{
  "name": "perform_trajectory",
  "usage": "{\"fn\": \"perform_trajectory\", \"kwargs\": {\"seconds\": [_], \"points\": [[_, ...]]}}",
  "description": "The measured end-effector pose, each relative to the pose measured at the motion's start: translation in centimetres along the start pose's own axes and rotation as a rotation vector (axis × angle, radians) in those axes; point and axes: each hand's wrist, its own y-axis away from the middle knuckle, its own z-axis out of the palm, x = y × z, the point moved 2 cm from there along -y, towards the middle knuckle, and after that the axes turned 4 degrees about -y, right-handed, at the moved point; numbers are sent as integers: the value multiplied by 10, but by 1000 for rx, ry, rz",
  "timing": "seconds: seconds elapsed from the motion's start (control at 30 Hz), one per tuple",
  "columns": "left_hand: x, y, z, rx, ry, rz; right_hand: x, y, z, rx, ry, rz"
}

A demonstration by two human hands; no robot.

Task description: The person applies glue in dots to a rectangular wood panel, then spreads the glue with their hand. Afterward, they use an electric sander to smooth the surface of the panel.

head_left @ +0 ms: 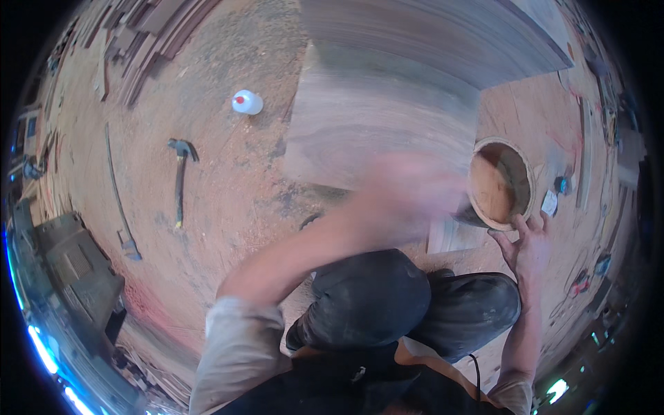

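Note:
My right hand grips the near rim of a round tub, thumb and fingers pinched on its edge. The tub is tilted toward me, and reddish-brown powder, perhaps sawdust, lies inside. Smeared by motion, my left hand reaches across to the tub's left side, over the near edge of a flat wooden panel. Its fingers are too blurred to read, and I cannot tell whether anything is in them. Another wide panel stands at the far edge of the first. A small pale wood piece lies below the tub.
On the dusty floor to the left lie a claw hammer and a long thin rod-like tool. A white bottle with a red tip is nearby. Planks are stacked far left; a dark open case sits near left.

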Motion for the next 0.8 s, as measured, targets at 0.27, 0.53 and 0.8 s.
{"fn": "perform_trajectory", "kwargs": {"seconds": [0.27,0.53,0.8], "points": [[-10,-90,224,-958,-266,205,-5,3,2,27,77,-46],[-28,-89,278,-995,-381,86,-3,7,4,14,42,-87],[-1,-104,218,-558,-117,26,4,7,9,10,36,-54]]}}
